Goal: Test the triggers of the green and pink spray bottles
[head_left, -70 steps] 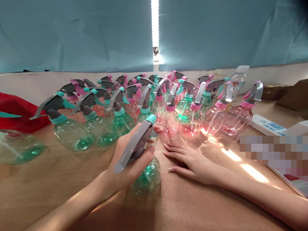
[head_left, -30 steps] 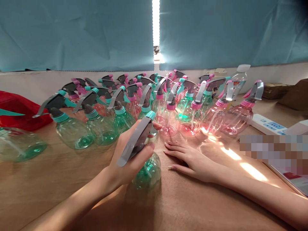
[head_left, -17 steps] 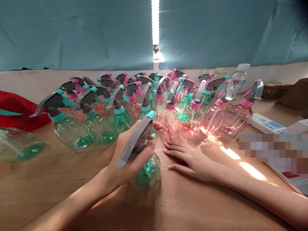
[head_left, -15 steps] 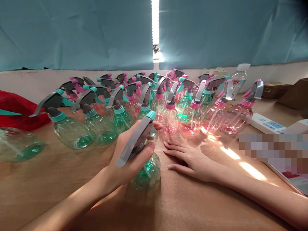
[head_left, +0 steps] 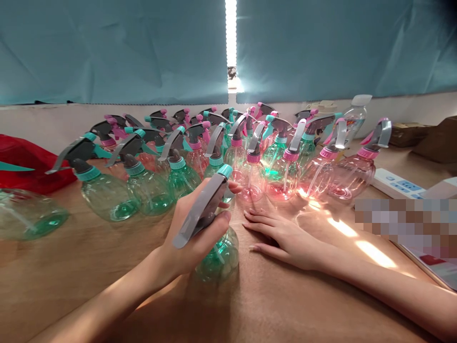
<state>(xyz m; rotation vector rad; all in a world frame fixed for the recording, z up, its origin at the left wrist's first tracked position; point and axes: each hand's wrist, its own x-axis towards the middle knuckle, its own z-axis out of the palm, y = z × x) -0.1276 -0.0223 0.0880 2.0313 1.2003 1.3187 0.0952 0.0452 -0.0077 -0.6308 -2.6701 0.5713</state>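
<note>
My left hand (head_left: 194, 228) is wrapped round the neck of a green spray bottle (head_left: 219, 259), which stands upright on the table in front of me. Its grey lever and turquoise nozzle show above my fingers; the collar is hidden by the hand. To the right, my right hand (head_left: 282, 233) lies flat on the wooden table (head_left: 271, 305), fingers stretched out and holding nothing. Just beyond it stand pink spray bottles (head_left: 252, 183), and further left are green spray bottles (head_left: 153, 195).
Several more spray bottles fill the back of the table. A red bag (head_left: 35, 162) lies at the left. On the right are a white power strip (head_left: 398, 183), a clear bottle (head_left: 355, 116), brown boxes (head_left: 435, 140) and a partly blurred-out flat object (head_left: 442, 271).
</note>
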